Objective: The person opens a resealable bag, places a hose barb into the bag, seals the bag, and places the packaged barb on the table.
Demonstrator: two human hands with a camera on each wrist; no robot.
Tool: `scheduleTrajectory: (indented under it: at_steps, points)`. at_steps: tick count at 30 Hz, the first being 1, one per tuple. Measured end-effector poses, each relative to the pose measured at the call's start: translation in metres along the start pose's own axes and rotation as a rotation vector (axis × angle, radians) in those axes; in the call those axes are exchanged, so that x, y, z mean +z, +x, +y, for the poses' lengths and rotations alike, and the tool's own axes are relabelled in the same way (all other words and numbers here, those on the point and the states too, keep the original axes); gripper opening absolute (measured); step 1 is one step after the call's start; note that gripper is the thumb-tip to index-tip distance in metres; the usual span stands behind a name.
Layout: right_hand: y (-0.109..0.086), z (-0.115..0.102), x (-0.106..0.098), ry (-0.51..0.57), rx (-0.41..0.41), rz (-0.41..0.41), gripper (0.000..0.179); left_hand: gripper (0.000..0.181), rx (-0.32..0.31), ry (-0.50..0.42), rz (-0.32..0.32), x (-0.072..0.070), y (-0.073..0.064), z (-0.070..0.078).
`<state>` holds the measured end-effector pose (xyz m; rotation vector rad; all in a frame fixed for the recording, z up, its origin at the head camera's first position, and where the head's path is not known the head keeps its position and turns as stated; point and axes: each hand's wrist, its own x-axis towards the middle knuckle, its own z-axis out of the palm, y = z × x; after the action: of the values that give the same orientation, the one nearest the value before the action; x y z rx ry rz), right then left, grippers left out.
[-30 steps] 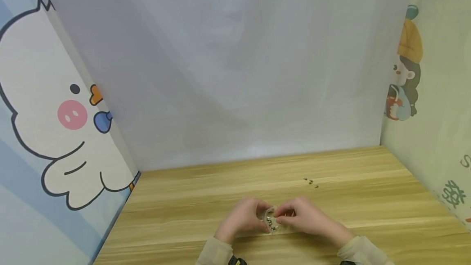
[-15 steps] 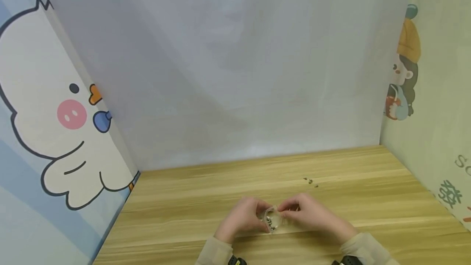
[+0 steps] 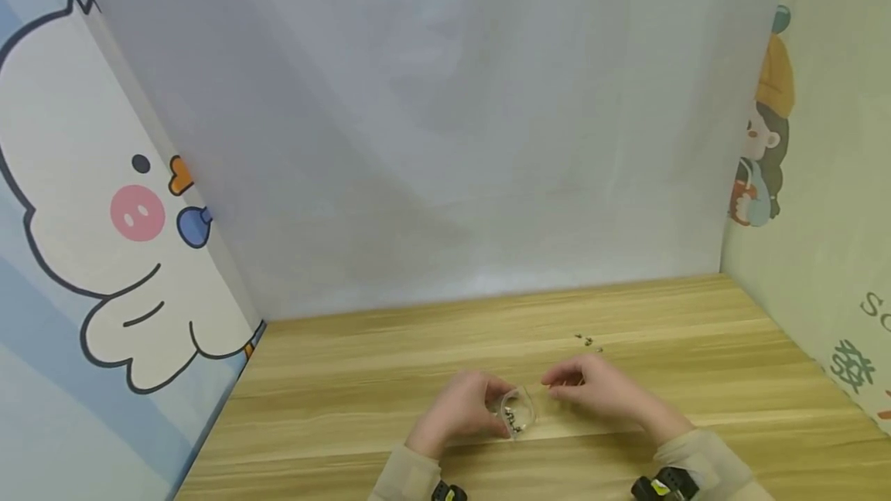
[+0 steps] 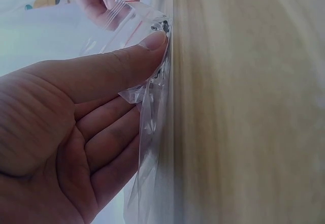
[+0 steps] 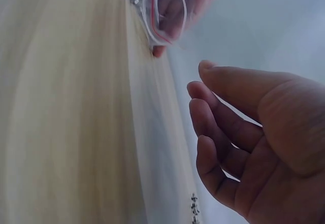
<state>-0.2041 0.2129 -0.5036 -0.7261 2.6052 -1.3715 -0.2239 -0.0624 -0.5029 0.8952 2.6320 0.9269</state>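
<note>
A small clear zip bag (image 3: 527, 422) has its mouth spread into a round opening that faces right. My left hand (image 3: 461, 410) holds it, thumb on the near side and fingers on the far side. Small metal pieces that look like screws (image 3: 511, 419) lie inside the bag, and the left wrist view shows some by the thumb tip. To the right of the bag, apart from it, my right hand (image 3: 600, 391) hovers with loosely bent fingers. In the right wrist view nothing shows between its thumb and fingers. A few more such metal pieces (image 3: 588, 342) lie beyond that hand.
Both hands work over a wood-grain table (image 3: 334, 393). A pale curtain (image 3: 487, 138) stands along its back edge. Printed panels flank it, a white cartoon bird (image 3: 76, 153) on the left and a cartoon figure (image 3: 762, 145) on the right.
My right hand has let go of the bag's rim and moved right and away, toward the loose metal pieces. The left hand and bag stay in place.
</note>
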Motion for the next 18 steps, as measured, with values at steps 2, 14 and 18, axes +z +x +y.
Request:
scheduleTrajectory:
  at_steps: [2,14,18]
  points:
    - [0.0,0.004,-0.005,0.002,-0.004,0.003,0.02,0.061,0.002,0.006,0.001,0.0,0.0,0.0]
    - [-0.004,0.025,-0.04,-0.036,0.098,0.078,0.022,0.061,-0.031,-0.002,-0.004,-0.002,-0.001,0.003]
    - [-0.009,0.038,-0.05,-0.069,0.112,0.114,0.022,0.061,-0.033,0.004,-0.003,-0.001,-0.001,0.003]
